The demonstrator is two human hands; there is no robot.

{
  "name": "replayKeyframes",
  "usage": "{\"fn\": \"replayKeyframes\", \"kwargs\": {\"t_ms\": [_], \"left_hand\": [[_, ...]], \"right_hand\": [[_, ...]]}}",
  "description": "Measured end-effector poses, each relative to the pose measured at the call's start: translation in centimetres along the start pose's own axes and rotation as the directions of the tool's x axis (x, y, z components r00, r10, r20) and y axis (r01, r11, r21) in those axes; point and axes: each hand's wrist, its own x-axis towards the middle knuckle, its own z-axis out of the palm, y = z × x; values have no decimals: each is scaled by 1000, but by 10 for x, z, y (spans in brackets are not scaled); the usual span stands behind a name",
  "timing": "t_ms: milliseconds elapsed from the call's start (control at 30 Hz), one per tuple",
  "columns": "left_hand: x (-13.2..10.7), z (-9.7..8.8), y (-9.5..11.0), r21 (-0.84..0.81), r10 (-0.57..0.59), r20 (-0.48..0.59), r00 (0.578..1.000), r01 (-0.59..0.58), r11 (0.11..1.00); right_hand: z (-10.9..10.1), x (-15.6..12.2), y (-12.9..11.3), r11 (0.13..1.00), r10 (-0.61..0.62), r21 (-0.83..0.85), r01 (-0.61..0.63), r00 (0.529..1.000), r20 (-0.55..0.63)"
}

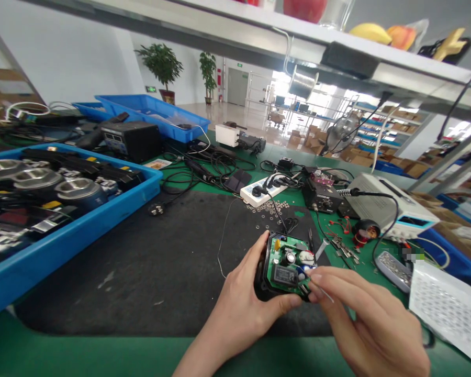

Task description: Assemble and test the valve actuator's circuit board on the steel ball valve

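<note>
My left hand [243,293] is wrapped round a black device housing from the left and below, its thumb along the near edge. Inside the open housing sits a green circuit board [277,260], facing up, with a black block-like part, round capacitors and a small yellow part. At the board's right near corner my right hand [369,314] pinches a thin pale wire [327,295], whose end sticks out below the fingertips. Its other end is hidden by the fingers. Beyond the housing, many small metal rings [272,208] lie scattered on the dark mat [141,272].
A blue tray [82,225] of black devices stands at left. A white power strip [259,192] with plugged cables lies ahead. To the right are a soldering iron [355,192], a bench instrument [392,207], a dish of small parts [394,269] and bubble wrap [447,309]. A shelf [259,26] hangs overhead.
</note>
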Motion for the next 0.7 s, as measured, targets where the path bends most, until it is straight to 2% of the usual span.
{"fn": "replayKeyframes", "kwargs": {"t_ms": [100,200,333,500,600,700], "left_hand": [[1,0,-1,-13,11,-3,1000,-11,1000],[1,-1,-2,-16,0,8,1000,1,1000],[-1,-1,0,-2,-8,7,1000,8,1000],[-1,-1,2,-4,-7,6,1000,7,1000],[-2,-1,1,-1,-3,9,1000,3,1000],[-3,-1,1,2,-13,9,1000,13,1000]], "right_hand": [[0,7,-1,995,52,88,-54,998,28],[-1,14,-2,967,183,170,-190,982,55],[-1,22,0,887,362,274,-372,928,90],[2,32,6,771,490,372,-518,854,174],[3,39,11,663,544,443,-603,795,266],[2,44,16,570,549,492,-657,751,367]]}}
